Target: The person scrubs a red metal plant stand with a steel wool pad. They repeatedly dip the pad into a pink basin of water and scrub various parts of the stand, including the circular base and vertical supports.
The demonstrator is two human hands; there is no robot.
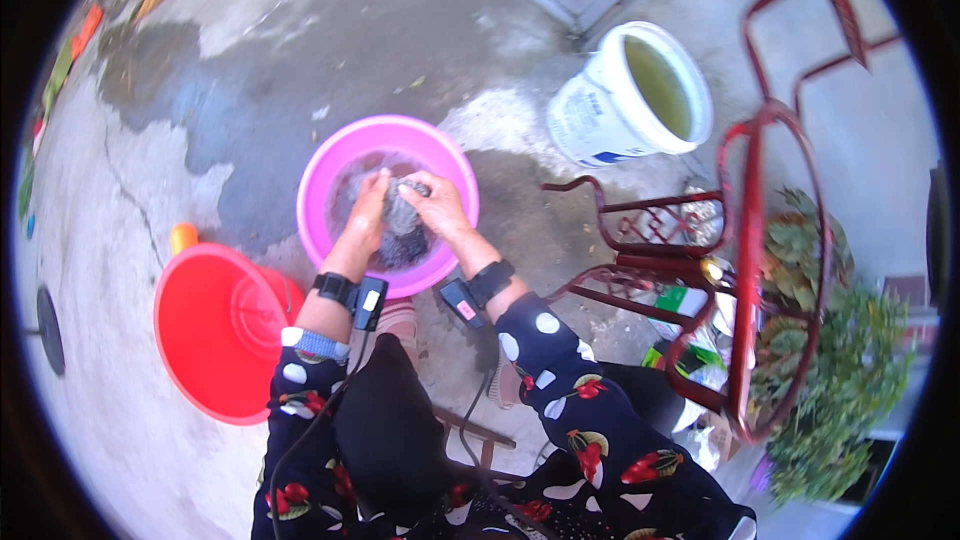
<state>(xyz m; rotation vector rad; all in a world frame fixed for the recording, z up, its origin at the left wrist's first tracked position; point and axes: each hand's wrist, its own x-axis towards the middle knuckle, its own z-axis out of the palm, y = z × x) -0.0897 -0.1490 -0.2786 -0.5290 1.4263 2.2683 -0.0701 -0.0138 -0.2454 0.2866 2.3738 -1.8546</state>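
A pink plastic basin (315,187) rests on the concrete floor in front of me, with murky water in it. Over its middle, my left hand (367,204) and my right hand (437,204) grip a wet, dark grey cloth (403,219) from both sides. The cloth is bunched between my fingers, and its darker lower end hangs into the water. What kind of cloth it is, I cannot tell. Each of my wrists wears a black strap with a small wired device.
A red bucket (202,322) stands left of the basin. Beyond it to the right, a white bucket (592,116) holds greenish water. A dark red metal frame (742,255) and leafy plants (832,390) line the right side. The concrete floor (262,97) is partly wet.
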